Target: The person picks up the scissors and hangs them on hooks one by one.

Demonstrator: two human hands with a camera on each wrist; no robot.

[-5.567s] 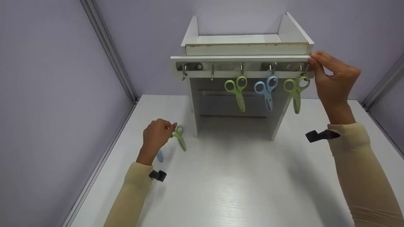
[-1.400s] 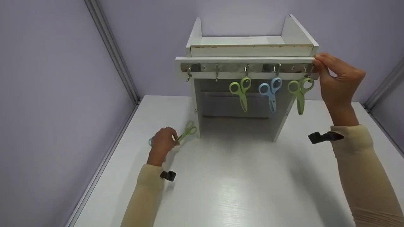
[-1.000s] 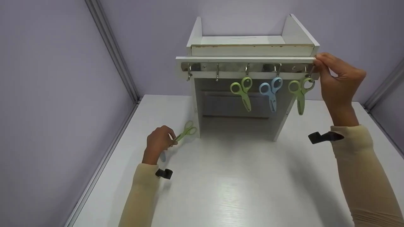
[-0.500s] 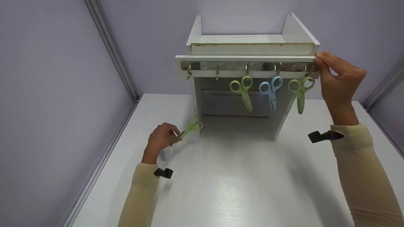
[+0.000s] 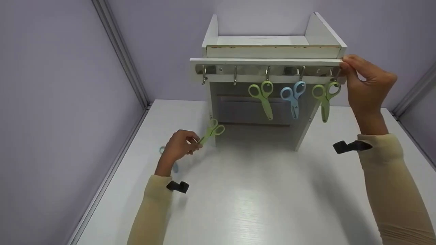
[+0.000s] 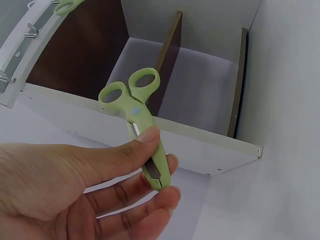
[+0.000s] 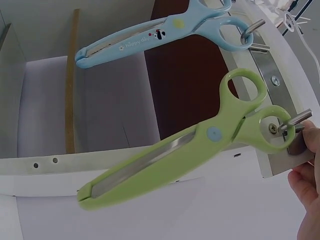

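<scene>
My left hand [image 5: 193,145] pinches a small green scissors [image 5: 212,129] by its closed blades, handles pointing up toward the white shelf unit [image 5: 272,51]. In the left wrist view the same green scissors [image 6: 136,119] sits between thumb and fingers, held above the table. My right hand [image 5: 346,68] grips the right end of the hook rail [image 5: 265,69]. Three scissors hang from hooks: green [image 5: 261,97], blue [image 5: 293,97] and green [image 5: 323,98]. In the right wrist view the nearest hanging green scissors [image 7: 200,145] and the blue one [image 7: 165,32] show close up.
Two hooks [image 5: 203,75] at the rail's left end are bare. A blue scissors [image 5: 162,150] lies on the white table [image 5: 259,204], partly hidden behind my left hand. Grey walls close in at the left, back and right.
My left hand has lifted the green scissors off the table and carried it up and to the right, closer to the shelf. The right hand has stayed on the rail.
</scene>
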